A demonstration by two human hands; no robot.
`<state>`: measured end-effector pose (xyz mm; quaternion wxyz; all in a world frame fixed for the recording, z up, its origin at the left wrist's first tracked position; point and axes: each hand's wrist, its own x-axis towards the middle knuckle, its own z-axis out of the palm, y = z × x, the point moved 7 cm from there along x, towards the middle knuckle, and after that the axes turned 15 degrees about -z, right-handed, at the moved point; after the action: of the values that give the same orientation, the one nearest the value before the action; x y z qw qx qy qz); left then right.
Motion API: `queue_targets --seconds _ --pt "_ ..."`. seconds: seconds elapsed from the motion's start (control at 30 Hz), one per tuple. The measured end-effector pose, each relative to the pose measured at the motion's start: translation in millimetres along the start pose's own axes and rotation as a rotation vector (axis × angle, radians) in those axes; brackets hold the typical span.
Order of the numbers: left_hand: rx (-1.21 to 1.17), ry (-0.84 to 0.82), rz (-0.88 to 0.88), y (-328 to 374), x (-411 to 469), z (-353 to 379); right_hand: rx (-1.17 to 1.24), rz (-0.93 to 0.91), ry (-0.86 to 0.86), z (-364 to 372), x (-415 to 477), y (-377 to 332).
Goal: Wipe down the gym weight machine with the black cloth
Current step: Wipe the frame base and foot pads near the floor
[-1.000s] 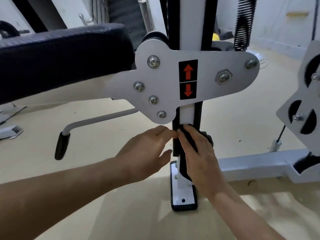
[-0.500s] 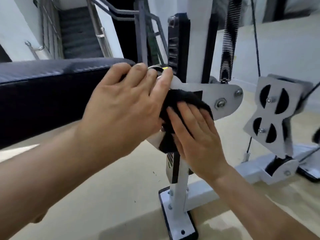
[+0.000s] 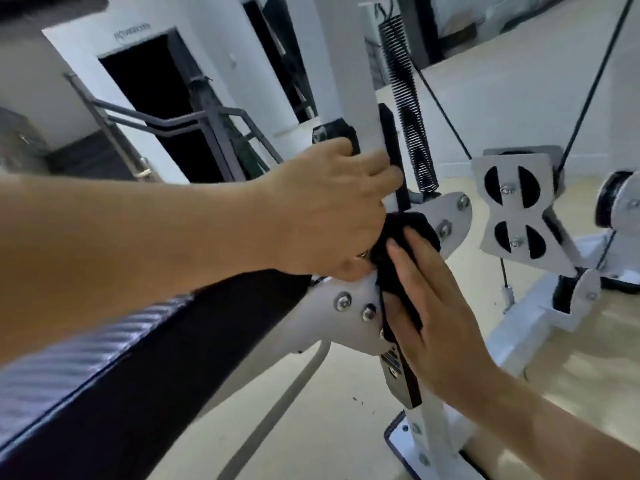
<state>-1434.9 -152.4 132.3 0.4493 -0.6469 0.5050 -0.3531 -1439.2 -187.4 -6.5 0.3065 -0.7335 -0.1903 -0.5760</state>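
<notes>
1. Head view: my left hand (image 3: 329,206) was up at the white upright post (image 3: 349,81) of the weight machine, fingers curled round the post's front just above the grey bracket plate (image 3: 349,313). Its grip was closed on the post.
2. My right hand (image 3: 433,306) lay flat, fingers straight and together, pressing the black cloth (image 3: 398,244) against the bracket plate where the plate crosses the post. Its grip was spread, not pinching; the palm and fingers covered the cloth's lower part.
3. The black cloth sat bunched between the two hands, touching the heel of the left hand and showing above the right fingertips (image 3: 412,233). A narrow tail of it hung down along the post under the right hand.
4. The plate's right lobe (image 3: 453,216), with two bolts, stuck out just beyond the cloth. A black coil spring (image 3: 408,98) rose beside the post, its lower hook near that lobe.
5. A black padded seat (image 3: 138,358) ran out to the left below my left forearm, joined to the plate.
6. To the right stood a grey pulley bracket (image 3: 519,209) with black cables (image 3: 588,81) running up from it, well apart from both hands.
7. The post's foot (image 3: 426,441) rested on the pale floor (image 3: 329,427).
</notes>
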Motion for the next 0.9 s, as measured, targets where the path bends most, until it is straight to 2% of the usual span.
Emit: queue_targets --seconds 0.07,0.1,0.27,0.43,0.5,0.63,0.73,0.83,0.9 --pt "-0.131 0.220 0.144 8.1 -2.1 -11.8 -0.007 0.160 0.075 -7.5 10.9 21.9" --pt "-0.149 0.227 0.193 8.4 0.6 -9.4 -0.028 0.221 0.128 -12.5 16.4 30.4" --pt "-0.111 -0.036 0.112 -2.5 18.3 24.6 -0.076 0.366 0.230 -11.2 27.1 38.2" --pt "-0.271 0.039 0.061 -0.2 8.8 30.3 -0.125 0.533 0.129 -13.3 30.6 37.6" --pt "-0.318 -0.007 0.018 -3.4 10.1 31.7 -0.054 0.604 0.221 -12.6 31.4 34.2" --pt "-0.407 -0.016 0.010 -3.0 11.1 27.9 0.066 0.624 0.459 4.0 20.6 6.6" --pt "-0.412 0.020 -0.020 -4.1 10.6 29.1 -0.016 0.559 0.447 32.5 -2.4 -41.8" --pt "-0.358 -0.004 -0.005 -0.6 10.6 34.8 -0.040 0.627 0.486 29.9 -3.1 -6.8" --pt "-0.324 -0.054 -0.018 2.1 8.2 38.2 -0.044 0.609 0.587 10.3 14.7 25.9"
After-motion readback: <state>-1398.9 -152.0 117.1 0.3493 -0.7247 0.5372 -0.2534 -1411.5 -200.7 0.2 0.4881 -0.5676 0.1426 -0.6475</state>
